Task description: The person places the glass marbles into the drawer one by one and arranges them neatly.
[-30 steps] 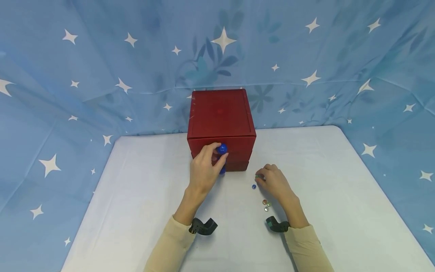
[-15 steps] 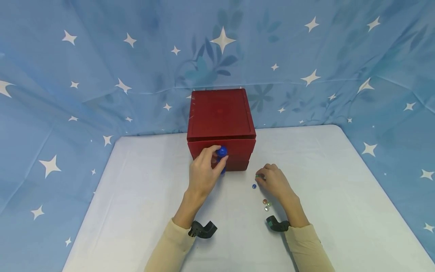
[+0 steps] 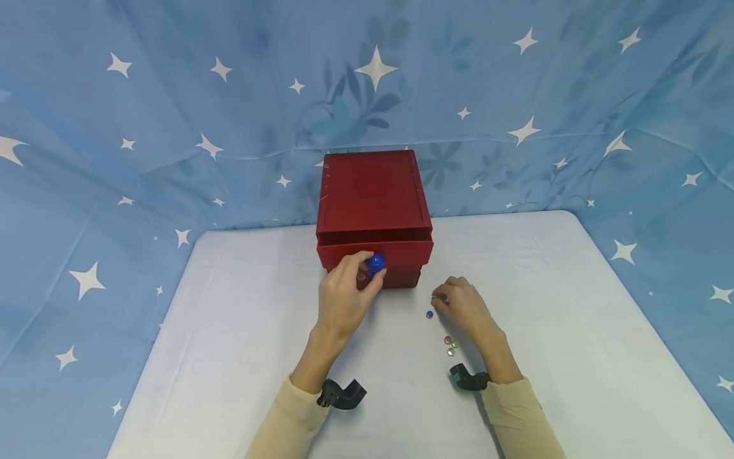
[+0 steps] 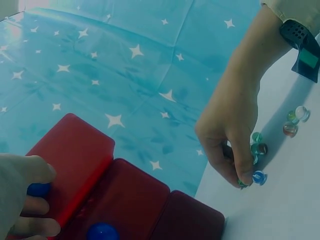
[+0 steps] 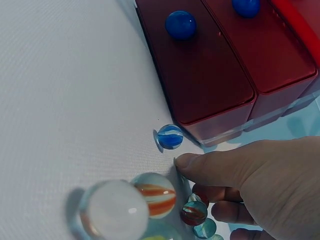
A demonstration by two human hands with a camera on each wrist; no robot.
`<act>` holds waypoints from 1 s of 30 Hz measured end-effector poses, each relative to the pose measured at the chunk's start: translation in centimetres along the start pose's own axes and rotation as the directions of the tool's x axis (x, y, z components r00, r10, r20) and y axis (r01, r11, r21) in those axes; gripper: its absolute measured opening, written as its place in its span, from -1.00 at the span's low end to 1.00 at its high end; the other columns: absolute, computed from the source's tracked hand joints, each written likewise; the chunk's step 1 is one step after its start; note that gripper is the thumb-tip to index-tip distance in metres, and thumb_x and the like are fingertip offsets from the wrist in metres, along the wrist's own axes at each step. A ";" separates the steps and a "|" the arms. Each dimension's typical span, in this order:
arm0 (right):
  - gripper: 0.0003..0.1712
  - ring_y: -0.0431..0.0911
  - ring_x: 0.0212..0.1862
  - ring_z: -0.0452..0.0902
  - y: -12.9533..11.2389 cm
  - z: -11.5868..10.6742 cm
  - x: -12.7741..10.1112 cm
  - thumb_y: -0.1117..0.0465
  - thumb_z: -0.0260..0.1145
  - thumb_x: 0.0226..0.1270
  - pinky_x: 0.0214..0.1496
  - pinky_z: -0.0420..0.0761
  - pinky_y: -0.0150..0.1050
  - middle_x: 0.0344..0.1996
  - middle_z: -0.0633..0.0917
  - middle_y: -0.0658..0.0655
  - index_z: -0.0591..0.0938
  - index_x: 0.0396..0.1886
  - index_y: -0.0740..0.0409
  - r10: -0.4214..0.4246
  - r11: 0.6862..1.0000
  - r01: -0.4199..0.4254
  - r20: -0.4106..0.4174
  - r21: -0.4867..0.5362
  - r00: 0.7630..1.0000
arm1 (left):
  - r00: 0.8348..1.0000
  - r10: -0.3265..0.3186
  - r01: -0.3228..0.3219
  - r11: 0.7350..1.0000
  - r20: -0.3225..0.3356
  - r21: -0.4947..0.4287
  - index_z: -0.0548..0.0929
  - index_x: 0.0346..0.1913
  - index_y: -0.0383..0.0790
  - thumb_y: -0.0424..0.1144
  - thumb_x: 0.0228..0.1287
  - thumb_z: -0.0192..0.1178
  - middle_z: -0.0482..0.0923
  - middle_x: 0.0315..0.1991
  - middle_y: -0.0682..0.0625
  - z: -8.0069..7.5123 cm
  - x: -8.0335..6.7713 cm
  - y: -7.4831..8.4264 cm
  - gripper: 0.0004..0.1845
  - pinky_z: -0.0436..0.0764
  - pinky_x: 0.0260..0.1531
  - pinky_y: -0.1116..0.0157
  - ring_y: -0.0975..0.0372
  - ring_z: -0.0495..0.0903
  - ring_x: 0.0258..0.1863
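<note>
Pinching the blue knob point(image 3: 375, 262), left grip point(image 3: 342, 298); right grip point(image 3: 466, 308) holds marbles point(image 4: 256, 148).

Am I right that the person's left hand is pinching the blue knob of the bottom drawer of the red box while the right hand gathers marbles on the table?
Not quite: the left hand pinches the blue knob of the top drawer, as the head view shows. The red box, right hand, marbles and table are as you say.

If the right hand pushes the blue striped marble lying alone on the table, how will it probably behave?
The blue striped marble looks round and glassy, so it would likely roll at a light push. The table seems flat with no rim in view, so it might travel far. Its shiny surface probably slips between fingertips.
</note>
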State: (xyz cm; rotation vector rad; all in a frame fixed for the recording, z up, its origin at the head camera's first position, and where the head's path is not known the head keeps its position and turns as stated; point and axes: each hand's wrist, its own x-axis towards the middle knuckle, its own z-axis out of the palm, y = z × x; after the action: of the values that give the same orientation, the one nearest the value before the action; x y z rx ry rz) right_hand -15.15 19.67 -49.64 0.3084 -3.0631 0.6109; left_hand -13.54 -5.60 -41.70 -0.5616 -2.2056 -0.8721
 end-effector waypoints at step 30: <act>-0.80 -0.05 -0.26 0.50 0.2 -0.1 0.2 0.23 0.50 0.20 -0.17 0.66 -0.16 -0.38 0.69 0.08 0.80 -0.20 0.21 -0.015 1.000 0.015 0.010 0.009 1.000 | 0.998 0.058 -0.058 0.998 0.005 -0.015 0.64 -0.04 -0.29 -0.19 0.12 0.48 0.70 -0.31 -0.07 -1.1 -1.0 0.9 -0.61 0.72 -0.38 0.31 0.17 0.68 -0.42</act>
State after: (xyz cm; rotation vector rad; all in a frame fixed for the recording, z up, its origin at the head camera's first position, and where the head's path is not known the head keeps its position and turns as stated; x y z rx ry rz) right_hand -15.43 19.87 -49.63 0.3351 -3.0661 0.6242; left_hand -11.83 -5.90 -41.44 -0.6328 -2.1780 -0.8580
